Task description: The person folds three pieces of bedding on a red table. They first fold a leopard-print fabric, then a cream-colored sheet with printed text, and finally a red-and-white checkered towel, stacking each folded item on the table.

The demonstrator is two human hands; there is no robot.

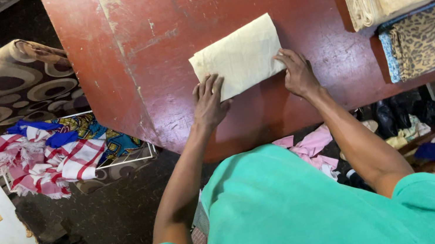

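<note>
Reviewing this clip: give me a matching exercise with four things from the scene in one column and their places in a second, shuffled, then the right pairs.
Things:
1. cream folded cloth
2. leopard-print cloth
3. red-and-white checked cloth
4. pink cloth

Places:
A. in a basket on the floor, left of the table
B. under both hands, mid-table
C. below the table's near edge
D. table's right end, beneath beige towels

Pairs: 1-B, 2-D, 3-A, 4-C

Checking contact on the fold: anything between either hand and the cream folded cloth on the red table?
Nothing visible. The left hand lies flat on the near edge of the cream folded cloth, and the right hand touches its right corner. The red table around it is bare.
</note>
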